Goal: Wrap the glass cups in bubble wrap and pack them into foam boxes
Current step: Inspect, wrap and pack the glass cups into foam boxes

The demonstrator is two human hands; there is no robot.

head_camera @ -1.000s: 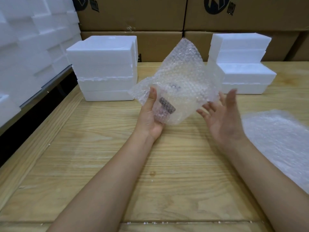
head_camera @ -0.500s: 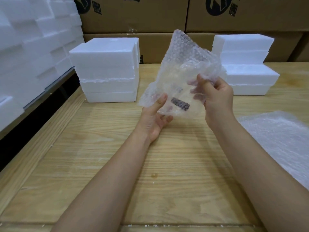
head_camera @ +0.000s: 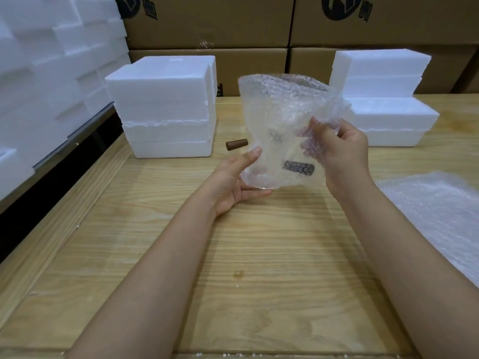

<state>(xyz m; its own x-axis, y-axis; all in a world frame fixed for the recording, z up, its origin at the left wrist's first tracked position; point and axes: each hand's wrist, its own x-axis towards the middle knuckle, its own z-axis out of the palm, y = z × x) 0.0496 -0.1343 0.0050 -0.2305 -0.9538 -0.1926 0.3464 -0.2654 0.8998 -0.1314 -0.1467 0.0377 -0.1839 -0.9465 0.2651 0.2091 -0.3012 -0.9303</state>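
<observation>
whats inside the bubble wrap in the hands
A clear glass cup with a dark label shows through the bubble wrap; the wrap blurs its rim and upper part.

Dark logos on the cardboard boxes and the dark label inside the bubble wrap are illegible.

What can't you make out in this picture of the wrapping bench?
Head view:
Glass cup: blurred by the bubble wrap around it.
Dark label: print too small to read.
Brown cylinder: too small to identify.
Carton logo: cut off by the top edge.
Foam boxes: insides hidden by their walls.
</observation>
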